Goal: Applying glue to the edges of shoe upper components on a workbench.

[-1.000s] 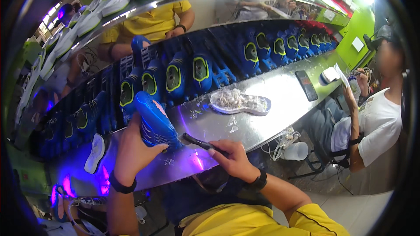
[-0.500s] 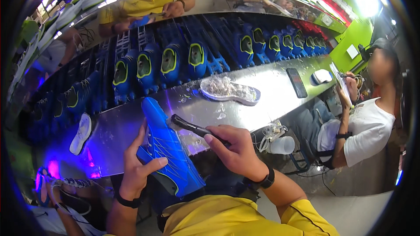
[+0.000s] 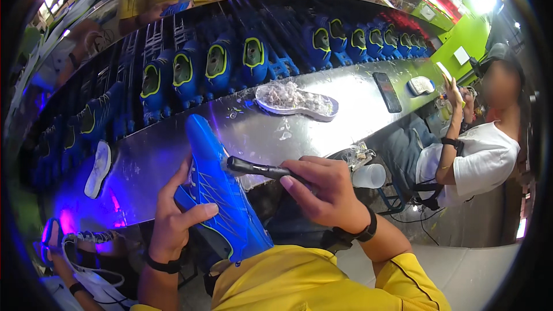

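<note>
A white shoe sole point(image 3: 98, 170) lies at the left of the metal table point(image 3: 147, 175). Next, the left hand point(image 3: 175, 222) is part-curled round a blue shoe upper point(image 3: 227, 198), thumb across its near side. The shoe is held off the table, in front of the wearer's torso; its long axis slants steeply from upper left to lower right, toe up and away, lime-edged collar end toward the wearer. A black-handled tool point(image 3: 259, 168) slopes to the shoe's right edge; contact is unclear. A debris-covered sole point(image 3: 296, 102) lies beyond. The right hand point(image 3: 328, 190) is closed round the handle. Farther right lies a dark phone point(image 3: 387, 92).
</note>
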The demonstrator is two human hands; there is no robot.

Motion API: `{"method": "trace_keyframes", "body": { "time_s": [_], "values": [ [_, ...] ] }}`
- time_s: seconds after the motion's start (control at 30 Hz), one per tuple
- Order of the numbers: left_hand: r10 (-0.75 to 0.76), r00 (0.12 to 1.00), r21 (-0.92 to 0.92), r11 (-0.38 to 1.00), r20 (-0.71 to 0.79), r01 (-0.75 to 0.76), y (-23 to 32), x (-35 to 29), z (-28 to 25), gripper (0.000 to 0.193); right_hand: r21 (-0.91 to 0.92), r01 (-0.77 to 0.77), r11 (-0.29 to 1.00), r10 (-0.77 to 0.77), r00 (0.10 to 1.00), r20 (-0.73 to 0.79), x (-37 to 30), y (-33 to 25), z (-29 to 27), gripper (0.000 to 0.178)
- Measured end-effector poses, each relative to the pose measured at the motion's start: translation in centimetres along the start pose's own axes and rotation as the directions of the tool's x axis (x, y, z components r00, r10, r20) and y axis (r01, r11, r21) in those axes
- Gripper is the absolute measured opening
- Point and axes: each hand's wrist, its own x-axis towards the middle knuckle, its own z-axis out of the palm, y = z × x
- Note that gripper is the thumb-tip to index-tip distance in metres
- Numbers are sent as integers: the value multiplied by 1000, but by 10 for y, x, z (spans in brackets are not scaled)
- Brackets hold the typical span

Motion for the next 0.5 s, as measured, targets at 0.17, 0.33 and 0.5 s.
{"method": "trace_keyframes", "body": {
  "time_s": [0.17, 0.33, 0.5],
  "values": [
    [-6, 998, -25, 1000, -67, 4, 9, 3, -1, 97, 88, -25, 996, 14, 992, 124, -8, 3, -10, 22],
    [-29, 996, -15, 1000, -79, 28, 15, 9, 1, 96, 177, -55, 983, 21, 982, 188, -12, 4, -24, 22],
    [-78, 991, -61, 996, -112, 72, 22, 17, 2, 94, 194, -83, 977, 32, 967, 251, -12, 3, -43, 21]
  ]
}}
